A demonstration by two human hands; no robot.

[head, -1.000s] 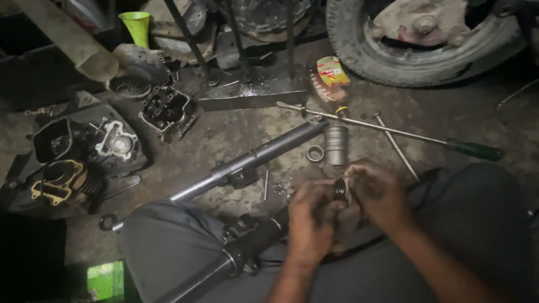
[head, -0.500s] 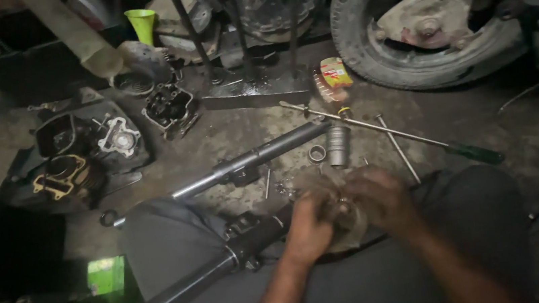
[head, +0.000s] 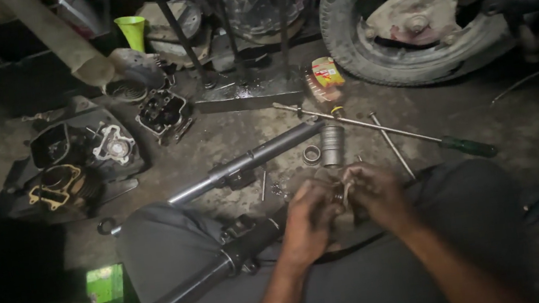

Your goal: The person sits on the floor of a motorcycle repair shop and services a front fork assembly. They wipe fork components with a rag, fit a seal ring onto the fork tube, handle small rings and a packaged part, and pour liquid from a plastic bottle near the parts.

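My left hand [head: 306, 225] and my right hand [head: 374, 192] meet over my lap, both closed around a small round metal part [head: 339, 194] that is mostly hidden by the fingers. A long dark fork tube [head: 184, 293] lies across my left thigh, its end close to my left hand. A second fork tube [head: 250, 160] lies on the floor just beyond my knee. A small metal sleeve [head: 332, 145] and a ring [head: 311, 155] stand on the floor a little past my hands.
A long screwdriver with a green handle [head: 465, 146] and thin rods lie to the right. Engine parts [head: 75, 163] sit at the left, a green funnel [head: 133, 32] behind them. A wheel with tyre [head: 417, 19] stands at the back right. A green box [head: 105, 285] lies near left.
My hands have turned and shifted slightly around the small part, staying together over my lap. The view has tilted a little; nothing on the floor has moved.
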